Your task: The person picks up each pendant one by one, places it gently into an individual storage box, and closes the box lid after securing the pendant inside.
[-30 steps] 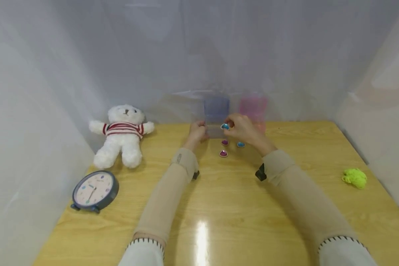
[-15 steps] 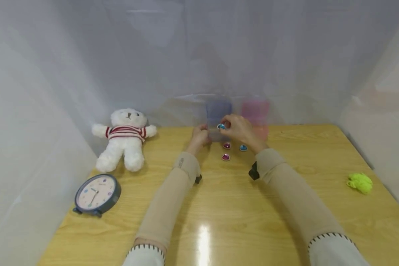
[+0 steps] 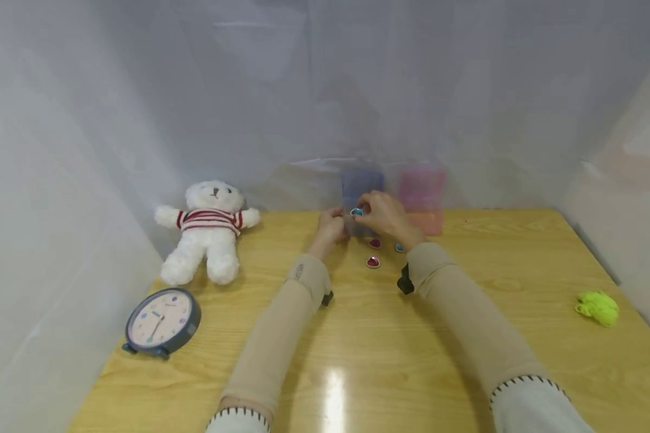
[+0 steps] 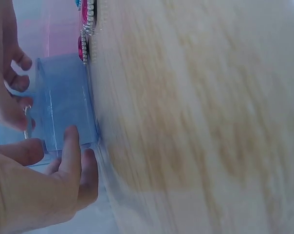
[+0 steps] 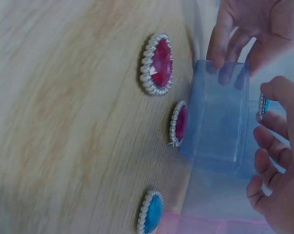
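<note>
My right hand [image 3: 386,211] pinches a blue gem with a pearly beaded rim [image 5: 264,106] between thumb and fingertips, above the translucent blue plastic box [image 5: 217,117], whose lid stands up at the back. With its thumb and fingers, my left hand [image 4: 45,187] holds the left end of that box. On the table in front of the box lie two magenta gems, one near it [image 5: 178,124] and one farther out [image 5: 159,66]. Another blue gem [image 5: 151,213] lies to their right, partly covered by my right wrist in the head view.
A pink translucent box [image 3: 424,222] with a raised lid stands right of the blue one, against the pale backdrop. A white teddy bear [image 3: 208,252] and a dark-rimmed clock [image 3: 162,322] lie at the left. Neon yellow yarn [image 3: 597,308] lies at the right edge.
My right hand has moved left with the blue gem, over the blue box and closer to my left hand. My left hand stays on the box. The head view has shifted slightly.
</note>
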Available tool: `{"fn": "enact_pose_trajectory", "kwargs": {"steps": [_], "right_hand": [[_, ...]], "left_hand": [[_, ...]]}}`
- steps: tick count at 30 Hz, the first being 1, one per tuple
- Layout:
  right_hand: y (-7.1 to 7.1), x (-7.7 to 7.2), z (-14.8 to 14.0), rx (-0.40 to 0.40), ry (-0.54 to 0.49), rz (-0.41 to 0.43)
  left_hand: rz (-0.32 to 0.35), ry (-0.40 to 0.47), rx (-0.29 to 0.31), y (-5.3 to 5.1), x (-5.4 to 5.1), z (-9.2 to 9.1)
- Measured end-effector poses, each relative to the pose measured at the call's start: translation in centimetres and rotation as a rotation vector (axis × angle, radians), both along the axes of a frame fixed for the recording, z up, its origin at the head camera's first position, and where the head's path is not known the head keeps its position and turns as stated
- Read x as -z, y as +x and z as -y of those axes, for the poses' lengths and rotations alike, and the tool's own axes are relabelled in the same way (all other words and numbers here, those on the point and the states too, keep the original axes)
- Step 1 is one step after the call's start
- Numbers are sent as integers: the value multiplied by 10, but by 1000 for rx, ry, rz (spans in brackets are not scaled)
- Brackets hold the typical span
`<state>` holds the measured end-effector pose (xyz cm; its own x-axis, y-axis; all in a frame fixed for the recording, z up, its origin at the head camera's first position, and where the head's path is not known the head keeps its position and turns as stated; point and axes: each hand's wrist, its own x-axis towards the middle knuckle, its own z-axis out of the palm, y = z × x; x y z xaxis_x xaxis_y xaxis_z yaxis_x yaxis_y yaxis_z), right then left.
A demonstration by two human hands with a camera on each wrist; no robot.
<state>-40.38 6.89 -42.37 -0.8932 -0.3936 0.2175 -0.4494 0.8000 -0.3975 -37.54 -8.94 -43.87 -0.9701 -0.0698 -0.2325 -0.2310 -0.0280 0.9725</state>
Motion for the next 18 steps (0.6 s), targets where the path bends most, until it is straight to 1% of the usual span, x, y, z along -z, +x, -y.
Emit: {"fn": "enact_pose_trajectory", "kwargs": {"steps": [6,9,12,15,18], "right_hand": [[-1,4,1,1,25,4],[-1,5,1,5,26,19],[-2,4,0,-9,14,29],[-2,1,-2,-37,-28,29],[-2,-2,-5,-49,-113,40]], "left_hand": [[-37,6,5,5,2,-5],[-49,23,14,4,3,-6],[-53,33,22,3,3,-5],[-44,39,15,2,4,-4],[-37,39,0,1,4,-2]]}}
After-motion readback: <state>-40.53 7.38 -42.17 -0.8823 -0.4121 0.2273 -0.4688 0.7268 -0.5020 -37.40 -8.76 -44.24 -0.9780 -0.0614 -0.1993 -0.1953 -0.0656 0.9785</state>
